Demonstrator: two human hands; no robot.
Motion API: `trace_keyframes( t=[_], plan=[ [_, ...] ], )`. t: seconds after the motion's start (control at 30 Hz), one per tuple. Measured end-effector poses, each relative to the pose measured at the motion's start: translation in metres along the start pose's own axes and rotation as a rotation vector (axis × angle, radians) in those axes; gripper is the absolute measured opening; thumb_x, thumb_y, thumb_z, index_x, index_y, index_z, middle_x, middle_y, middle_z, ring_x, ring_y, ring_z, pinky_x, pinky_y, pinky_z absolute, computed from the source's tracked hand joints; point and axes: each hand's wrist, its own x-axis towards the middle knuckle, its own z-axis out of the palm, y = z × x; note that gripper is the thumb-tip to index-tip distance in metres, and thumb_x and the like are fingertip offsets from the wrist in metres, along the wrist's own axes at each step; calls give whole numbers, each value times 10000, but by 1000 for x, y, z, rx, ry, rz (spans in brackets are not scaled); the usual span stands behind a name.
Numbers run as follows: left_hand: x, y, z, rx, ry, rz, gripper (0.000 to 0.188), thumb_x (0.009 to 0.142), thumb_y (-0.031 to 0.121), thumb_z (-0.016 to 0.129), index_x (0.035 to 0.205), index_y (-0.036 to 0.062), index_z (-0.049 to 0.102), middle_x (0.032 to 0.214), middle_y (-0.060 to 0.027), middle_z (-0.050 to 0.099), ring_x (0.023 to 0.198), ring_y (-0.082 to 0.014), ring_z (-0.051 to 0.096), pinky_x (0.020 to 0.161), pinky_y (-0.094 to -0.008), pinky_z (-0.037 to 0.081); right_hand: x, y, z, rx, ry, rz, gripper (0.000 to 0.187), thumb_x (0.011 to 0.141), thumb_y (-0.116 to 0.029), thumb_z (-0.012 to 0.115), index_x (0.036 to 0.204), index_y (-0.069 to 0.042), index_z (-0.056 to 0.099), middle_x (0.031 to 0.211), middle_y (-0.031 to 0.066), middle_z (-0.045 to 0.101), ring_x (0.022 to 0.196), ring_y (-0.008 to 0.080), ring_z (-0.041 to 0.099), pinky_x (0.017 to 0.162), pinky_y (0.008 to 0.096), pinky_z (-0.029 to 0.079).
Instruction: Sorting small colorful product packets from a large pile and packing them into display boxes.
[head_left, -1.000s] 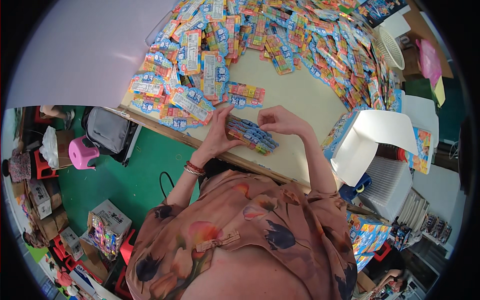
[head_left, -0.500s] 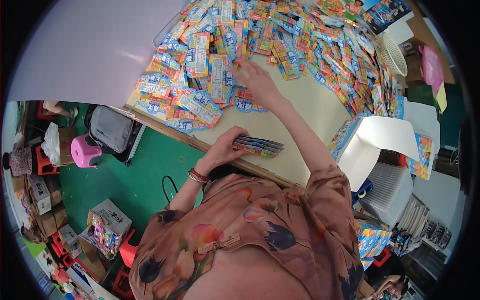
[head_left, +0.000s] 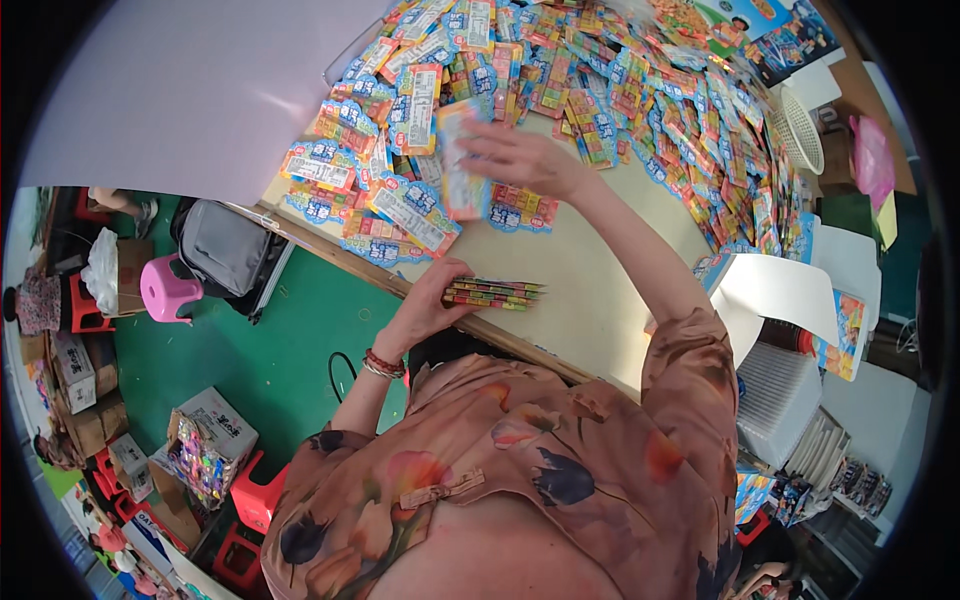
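Note:
My left hand [head_left: 432,298] grips a stack of colourful flat packets [head_left: 494,293] held edge-on just above the near edge of the beige table [head_left: 580,290]. Farther out, my right hand [head_left: 525,158] holds one flat packet [head_left: 462,165] upright at the border of a big heap of the same colourful packets [head_left: 600,90] that spreads across the far side of the table. A beaded bracelet [head_left: 384,364] circles my left wrist.
A white sheet [head_left: 190,90] covers the table's left part. A grey bag [head_left: 222,250] and a pink stool [head_left: 168,290] stand on the green floor at left, with cardboard boxes [head_left: 205,450] and red stools below. White boxes [head_left: 790,290] and a white basket [head_left: 800,130] sit at right.
My right hand left the stack, reached out to the heap and took hold of one packet. My left hand kept the stack and shifted slightly toward the table's near edge.

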Motion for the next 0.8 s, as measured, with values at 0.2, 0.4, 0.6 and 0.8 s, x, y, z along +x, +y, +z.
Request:
trace_keyframes(
  t=[0.2, 0.4, 0.6, 0.8],
  plan=[
    [0, 3, -1, 157, -17, 131, 484, 708, 60, 776, 1129, 39, 537, 1081, -135, 536, 989, -304, 559, 823, -351, 500, 33, -15, 67, 155, -335, -219, 605, 725, -147, 705, 1287, -176, 485, 1399, 21, 431, 1348, 256, 362, 928, 372, 503],
    [-7, -5, 7, 160, 54, 142, 489, 709, 60, 784, 1137, 38, 548, 1097, -139, 551, 986, -311, 576, 821, -363, 500, 55, -22, 66, 101, -471, -334, 804, 654, -199, 770, 1365, -200, 396, 1445, 52, 362, 1380, 265, 298, 1087, 486, 335],
    [-2, 1, 6, 157, 32, 116, 461, 738, 73, 752, 1150, 41, 547, 1080, -144, 556, 972, -315, 576, 807, -368, 503, 64, -33, 76, 4, -260, -455, 316, 795, -171, 610, 1087, -74, 537, 1123, 100, 595, 1288, 262, 425, 1113, 439, 295],
    [-11, -10, 12, 195, 43, 152, 462, 734, 91, 765, 1143, 60, 554, 1179, -164, 510, 1016, -324, 569, 839, -386, 503, 29, -70, -18, -65, -506, 72, 96, 797, -115, 568, 887, -81, 566, 886, 36, 607, 884, 212, 637, 1024, 399, 391]
  ],
)
